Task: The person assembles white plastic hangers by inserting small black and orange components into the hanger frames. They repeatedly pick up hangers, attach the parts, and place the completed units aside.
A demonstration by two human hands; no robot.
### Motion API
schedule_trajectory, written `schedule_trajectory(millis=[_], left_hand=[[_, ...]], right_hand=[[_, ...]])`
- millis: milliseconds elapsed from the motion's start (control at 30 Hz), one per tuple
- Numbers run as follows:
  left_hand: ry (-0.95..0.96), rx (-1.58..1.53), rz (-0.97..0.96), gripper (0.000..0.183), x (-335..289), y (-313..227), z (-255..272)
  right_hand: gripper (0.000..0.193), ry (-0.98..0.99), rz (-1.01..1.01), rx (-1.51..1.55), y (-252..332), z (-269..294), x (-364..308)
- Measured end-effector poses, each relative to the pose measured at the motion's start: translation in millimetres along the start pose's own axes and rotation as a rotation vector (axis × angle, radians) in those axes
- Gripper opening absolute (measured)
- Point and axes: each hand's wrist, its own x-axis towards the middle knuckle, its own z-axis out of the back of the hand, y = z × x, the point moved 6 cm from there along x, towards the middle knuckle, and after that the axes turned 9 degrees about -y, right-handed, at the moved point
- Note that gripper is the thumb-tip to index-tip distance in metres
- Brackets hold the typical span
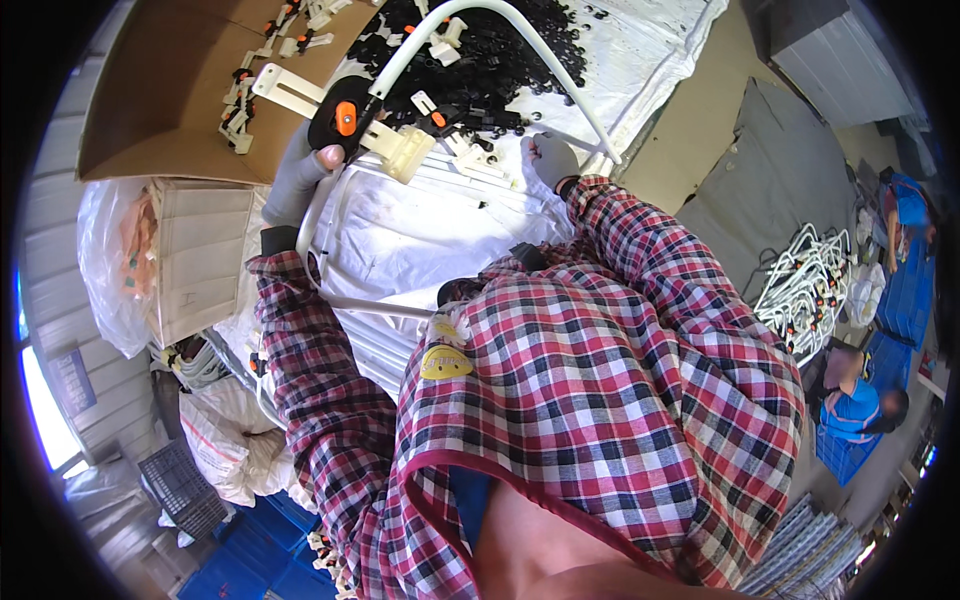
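Note:
My left hand [293, 188], in a grey fingerless-looking glove, is closed on a bent white tube frame [528, 35] at its black round joint [322, 130]. An orange button [346, 118] sits on that joint, and cream plastic brackets [402, 152] stick out from it on both sides. The tube arches up and over to the right, its far end coming down beside my right hand [552, 160]. That hand, also gloved in grey, has its fingers curled; whatever they hold is hidden. Small black plastic clips [545, 60] lie heaped beyond both hands on a white cloth [385, 225].
A cardboard box [130, 110] with cream and orange fittings stands at the far left. Below it is a pale crate [200, 265] with plastic wrapping. White tube frames [805, 285] are piled on the right, where people [855, 405] sit by blue crates.

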Motion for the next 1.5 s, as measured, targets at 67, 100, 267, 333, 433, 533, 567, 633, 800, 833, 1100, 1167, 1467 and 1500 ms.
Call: schedule_trajectory(millis=[67, 100, 267, 333, 433, 533, 567, 633, 800, 833, 1100, 1167, 1467, 1500], left_hand=[[-0.053, -0.002, 0.044, 0.096, -1, 6, 8], [-0.032, -0.026, 0.048, 0.088, 0, 6, 9], [-0.007, 0.072, -0.028, 0.092, 7, 5, 13], [0.012, 0.075, -0.026, 0.090, 8, 7, 14], [0.017, 0.079, -0.009, 0.087, 12, 11, 15], [-0.001, 0.097, -0.007, 0.086, 12, 13, 19], [-0.002, 0.098, -0.004, 0.086, 12, 13, 21], [-0.012, 0.078, -0.006, 0.084, 11, 13, 23], [0.018, -0.019, 0.046, 0.078, 9, 14, 17], [0.027, -0.003, 0.039, 0.082, 9, 13, 15], [0.027, 0.109, 0.048, 0.079, 11, 13, 17], [0.022, 0.229, 0.005, 0.080, 16, 13, 23], [-0.072, 0.355, -0.130, 0.061, 0, 25, 56], [-0.147, 0.402, -0.098, 0.057, -15, 33, 71]], right_hand=[[0.008, 0.064, -0.020, -0.015, 12, -3, 0], [0.008, 0.092, -0.015, 0.048, 26, 0, 4], [0.015, 0.152, -0.080, 0.723, 146, 55, 55], [0.014, 0.079, 0.195, 0.872, 209, 97, 86], [0.026, -0.052, 0.594, 0.677, 280, 145, 107], [0.027, -0.047, 0.767, 0.458, 313, 161, 116], [0.026, -0.008, 0.774, 0.403, 317, 160, 119], [0.025, -0.052, 0.880, 0.315, 321, 161, 120], [0.025, -0.284, 1.192, 0.301, 320, 159, 114], [0.026, -0.234, 1.195, 0.290, 320, 154, 114], [0.039, 0.125, 0.929, 0.168, 330, 146, 151], [0.040, 0.306, 0.937, -0.021, 336, 137, 160], [0.046, -0.003, 0.958, 0.164, 279, 122, 181], [0.049, -0.117, 0.905, 0.207, 245, 123, 182]])
